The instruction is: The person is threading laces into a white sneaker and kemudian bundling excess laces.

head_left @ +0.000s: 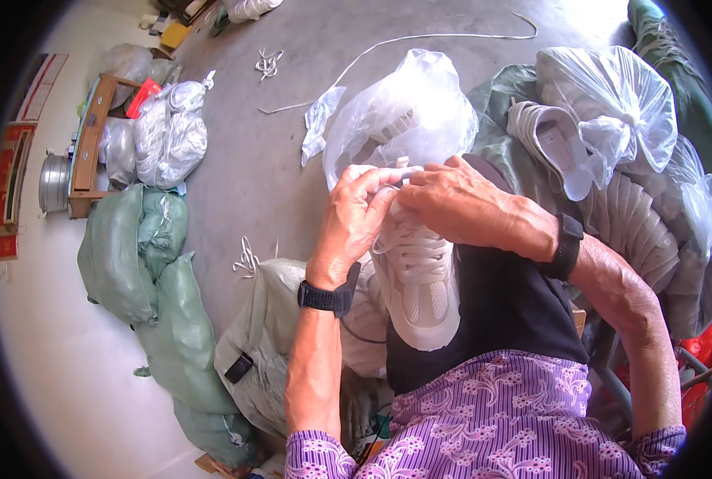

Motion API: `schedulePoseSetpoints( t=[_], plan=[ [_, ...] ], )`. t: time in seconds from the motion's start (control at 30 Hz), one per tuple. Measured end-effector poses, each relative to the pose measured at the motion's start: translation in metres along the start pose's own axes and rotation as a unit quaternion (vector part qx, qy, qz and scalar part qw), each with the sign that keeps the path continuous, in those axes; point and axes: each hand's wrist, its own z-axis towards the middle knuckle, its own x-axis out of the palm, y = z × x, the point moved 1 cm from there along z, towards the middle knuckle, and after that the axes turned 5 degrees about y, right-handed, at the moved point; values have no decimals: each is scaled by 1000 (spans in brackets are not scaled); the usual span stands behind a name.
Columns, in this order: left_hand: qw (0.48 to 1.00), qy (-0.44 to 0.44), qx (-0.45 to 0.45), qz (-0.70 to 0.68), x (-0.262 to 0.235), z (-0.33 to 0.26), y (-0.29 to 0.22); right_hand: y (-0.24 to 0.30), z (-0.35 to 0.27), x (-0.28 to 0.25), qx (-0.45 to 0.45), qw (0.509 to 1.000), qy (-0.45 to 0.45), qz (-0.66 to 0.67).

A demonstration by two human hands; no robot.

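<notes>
A white lace-up sneaker [424, 291] rests on my dark-covered lap, its toe pointing toward me. Both my hands meet at the upper end of its lacing, by the tongue. My left hand [348, 219] is closed, thumb and fingers pinching at the sneaker's top on the left. From the right, my right hand [464, 199] pinches there too, its fingers curled down. Between the fingertips a pale strip shows, partly hidden; whether it is lace or tongue edge is unclear. White laces [420, 251] cross the shoe's front below the hands.
Just beyond my hands sits a clear plastic bag [420, 96]. On the right, more white shoes [551, 144] lie by a full plastic bag [611, 96]. Green sacks [172, 319] line the left wall. Loose laces [268, 64] lie on the grey floor [236, 152]. A pale sack [252, 335] stands at my left.
</notes>
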Motion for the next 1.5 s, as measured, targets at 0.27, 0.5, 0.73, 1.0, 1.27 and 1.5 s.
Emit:
schedulePoseSetpoints(
  t=[0.27, 0.5, 0.73, 1.0, 1.27, 1.5],
  plan=[
    [997, 11, -7, 70, 2, 11, 2, -5, 5, -8, 29, 997, 48, 60],
    [988, 20, 99, 118, 7, 23, 8, -26, 9, 30, -84, 974, -146, -154],
    [994, -26, 60, 89, 14, -7, 41, 2, 4, 6, -39, 999, 16, 20],
    [988, -12, 67, 140, -8, -8, -11, -12, -6, -19, -1, 997, 71, -10],
    [998, -45, 51, 17, -26, -18, 12, -9, -28, -47, 38, 995, 31, 84],
    [959, -29, -116, -257, -54, -54, -17, -56, -56, -40, 100, 992, -40, 62]
  ],
)
